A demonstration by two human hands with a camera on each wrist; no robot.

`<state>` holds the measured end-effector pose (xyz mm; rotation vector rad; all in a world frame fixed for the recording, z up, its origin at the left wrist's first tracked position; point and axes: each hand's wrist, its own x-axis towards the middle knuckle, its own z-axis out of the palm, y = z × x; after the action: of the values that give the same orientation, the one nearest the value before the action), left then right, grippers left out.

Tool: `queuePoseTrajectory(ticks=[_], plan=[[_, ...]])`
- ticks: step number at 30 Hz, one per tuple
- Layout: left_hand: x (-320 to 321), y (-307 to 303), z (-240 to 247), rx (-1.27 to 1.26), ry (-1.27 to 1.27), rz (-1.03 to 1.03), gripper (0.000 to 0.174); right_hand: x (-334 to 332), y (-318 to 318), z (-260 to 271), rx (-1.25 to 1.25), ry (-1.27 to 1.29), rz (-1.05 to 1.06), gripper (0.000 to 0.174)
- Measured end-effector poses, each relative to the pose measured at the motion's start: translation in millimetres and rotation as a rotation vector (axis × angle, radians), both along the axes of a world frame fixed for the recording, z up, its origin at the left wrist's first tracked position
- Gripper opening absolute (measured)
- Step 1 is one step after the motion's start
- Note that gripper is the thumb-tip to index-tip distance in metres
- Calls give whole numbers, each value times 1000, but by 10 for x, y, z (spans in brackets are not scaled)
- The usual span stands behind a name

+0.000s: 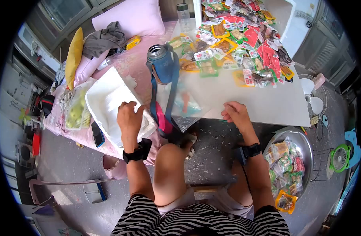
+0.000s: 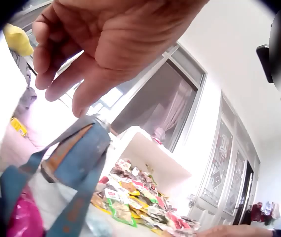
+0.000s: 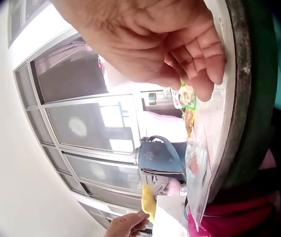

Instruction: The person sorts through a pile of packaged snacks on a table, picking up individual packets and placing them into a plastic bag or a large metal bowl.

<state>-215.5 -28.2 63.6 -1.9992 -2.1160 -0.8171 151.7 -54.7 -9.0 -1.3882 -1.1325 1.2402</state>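
My left hand (image 1: 129, 114) rests on the near edge of a white foam tray (image 1: 105, 98) lying on the pink bed; in the left wrist view the left hand (image 2: 106, 44) has relaxed fingers and holds nothing. Beside it stands a blue flask (image 1: 161, 63) with a blue strap, also seen as the flask (image 2: 76, 153) and flask (image 3: 162, 158). My right hand (image 1: 236, 113) lies on the front edge of the white table (image 1: 267, 102), just right of a clear plastic bag (image 1: 184, 104). The right hand (image 3: 165, 44) has loosely curled fingers and nothing in them.
A heap of snack packets (image 1: 235, 35) covers the table's far half. A metal basin (image 1: 306, 145) with more packets sits on the floor at right, near a green fan (image 1: 340, 157). A phone (image 1: 97, 133) and a bag of green fruit (image 1: 75, 110) lie on the bed.
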Motion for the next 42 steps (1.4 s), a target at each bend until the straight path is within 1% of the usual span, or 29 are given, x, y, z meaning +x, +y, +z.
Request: queuePoseTrajectory(ticks=[1, 2, 3, 4, 5, 6, 7, 9, 12, 15, 16, 17, 19, 21, 22, 23, 25, 28, 31, 34, 37, 40, 42], plan=[[-235, -34, -141, 43, 167, 38, 28, 5, -16, 10, -8, -7, 3, 21], [-447, -48, -278, -56, 307, 126, 30, 2, -29, 25, -15, -12, 5, 21], [-581, -100, -397, -136, 346, 214, 30, 5, -42, 32, -24, -15, 8, 21], [-847, -108, -656, -142, 356, 187, 24, 18, -52, 25, -16, -6, 3, 21], [-1228, 32, -1057, -190, 306, 173, 14, 34, -55, 16, -8, 3, 0, 21], [-1147, -70, -995, 20, 156, 98, 14, 47, -64, 17, -1, 11, -1, 21], [-1062, -138, -819, -34, 123, 80, 15, 55, -79, 27, -3, 26, -11, 21], [-1087, -122, -780, 37, 83, 113, 16, 59, -103, 52, -9, 54, -19, 21], [-1056, -101, -659, 252, 140, 179, 11, 65, -115, 51, -3, 55, -12, 20], [-935, -116, -420, 349, 155, 174, 10, 84, -112, 56, -6, 57, -1, 19], [-872, -157, -305, 327, 91, 164, 6, 88, -113, 67, -5, 58, 1, 19], [-719, -199, -148, 396, 47, 85, 5, 88, -108, 80, 4, 72, -9, 20], [-212, -317, 183, 526, -46, -80, 4, 93, -115, 95, 18, 100, -33, 22], [459, -415, 461, 549, -67, -353, 9, 123, -123, 105, 47, 131, 12, 35], [736, -418, 533, 493, -17, -494, 8, 143, -110, 126, 64, 144, 36, 41], [989, -404, 568, 435, 34, -636, 8, 156, -96, 168, 49, 258, 54, 49], [1463, -358, 553, 353, 151, -806, 10, 190, -88, 274, 22, 485, 77, 66], [1992, -265, 372, 265, 265, -934, 8, 260, -105, 331, 99, 803, 164, 79], [2296, -237, 244, 193, 349, -1058, 11, 436, -28, 198, 77, 957, 95, 70], [2366, -258, 76, 121, 364, -1115, 14, 588, 0, 208, 148, 820, 11, 55], [2377, -234, -150, 110, 308, -1110, 12, 609, -34, 277, 203, 580, -166, 36], [2360, -185, -393, 30, 257, -1078, 12, 673, 3, 80, 207, 585, -298, 21], [2279, -126, -448, 51, 216, -962, 13, 686, -70, 175, 179, 529, -337, 18]])
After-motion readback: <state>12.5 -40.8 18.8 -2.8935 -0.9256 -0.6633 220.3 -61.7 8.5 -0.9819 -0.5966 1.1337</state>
